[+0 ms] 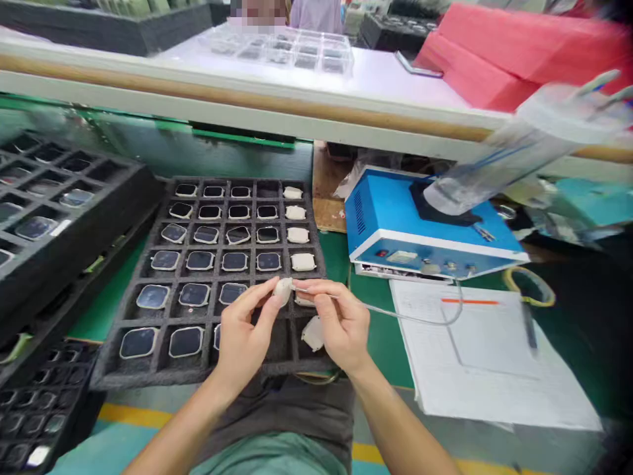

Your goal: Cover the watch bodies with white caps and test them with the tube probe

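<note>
Between the thumb and fingers of my left hand (pixel 247 330) is a small cream-coloured watch case (pixel 283 292), held on edge above the foam tray (pixel 202 379). My right hand (pixel 345 324) is closed around a thin pen-like nozzle (pixel 301 289), its tip at the edge of the case; whether it touches, I cannot tell. A clear tube (pixel 408 318) runs from that nozzle to the blue machine (pixel 435 254). Dark-screened watch faces (pixel 138 342) lie in the tray's pockets. Cream pieces (pixel 303 262) fill its right column, and another cream piece (pixel 312 334) sits partly behind my right hand.
A clear cylinder (pixel 499 161) leans over the blue machine. White papers (pixel 494 369) with a black pen (pixel 529 326) and a tape roll (pixel 546 290) lie at the right. Stacked foam trays (pixel 99 218) stand left. A shelf edge (pixel 277 105) crosses behind, with a person beyond.
</note>
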`<action>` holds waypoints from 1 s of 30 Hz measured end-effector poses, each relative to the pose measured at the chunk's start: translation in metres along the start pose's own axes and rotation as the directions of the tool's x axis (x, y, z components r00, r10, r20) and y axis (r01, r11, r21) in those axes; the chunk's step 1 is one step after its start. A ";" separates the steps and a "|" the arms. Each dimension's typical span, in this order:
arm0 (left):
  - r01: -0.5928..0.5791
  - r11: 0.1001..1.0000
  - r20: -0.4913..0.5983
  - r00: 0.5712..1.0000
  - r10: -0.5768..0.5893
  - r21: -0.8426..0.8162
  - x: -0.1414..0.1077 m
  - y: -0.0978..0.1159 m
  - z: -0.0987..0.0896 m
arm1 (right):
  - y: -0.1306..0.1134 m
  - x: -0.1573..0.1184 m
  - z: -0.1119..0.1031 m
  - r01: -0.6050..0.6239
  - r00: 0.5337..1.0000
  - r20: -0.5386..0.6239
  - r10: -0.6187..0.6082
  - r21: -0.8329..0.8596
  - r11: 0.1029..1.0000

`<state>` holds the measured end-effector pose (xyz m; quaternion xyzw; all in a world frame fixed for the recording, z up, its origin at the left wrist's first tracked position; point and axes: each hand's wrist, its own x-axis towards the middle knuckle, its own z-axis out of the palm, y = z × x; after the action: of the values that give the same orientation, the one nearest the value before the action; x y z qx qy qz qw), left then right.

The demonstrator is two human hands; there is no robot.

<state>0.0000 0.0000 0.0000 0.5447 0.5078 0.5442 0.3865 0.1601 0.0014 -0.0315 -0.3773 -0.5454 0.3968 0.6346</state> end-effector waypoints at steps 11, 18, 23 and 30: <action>0.090 0.996 -0.051 0.995 -0.090 0.001 0.006 0.000 -0.006 | 0.001 0.005 0.002 0.012 0.999 0.030 -0.014 0.044 0.999; 0.056 0.993 -0.115 0.992 -0.045 0.100 0.010 -0.006 -0.006 | 0.003 0.015 0.003 0.107 0.993 0.043 -0.106 -0.009 0.994; 0.050 0.992 -0.129 0.991 -0.034 0.117 0.010 -0.004 -0.005 | 0.001 0.014 0.003 0.109 0.993 0.054 -0.109 -0.008 0.994; 0.093 0.993 -0.122 0.989 -0.084 0.069 0.011 -0.005 -0.004 | -0.001 0.020 0.005 0.086 0.995 0.054 -0.083 -0.052 0.995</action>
<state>-0.0056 0.0114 -0.0022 0.5021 0.5734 0.5387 0.3589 0.1572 0.0196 -0.0217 -0.3609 -0.5876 0.3642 0.6260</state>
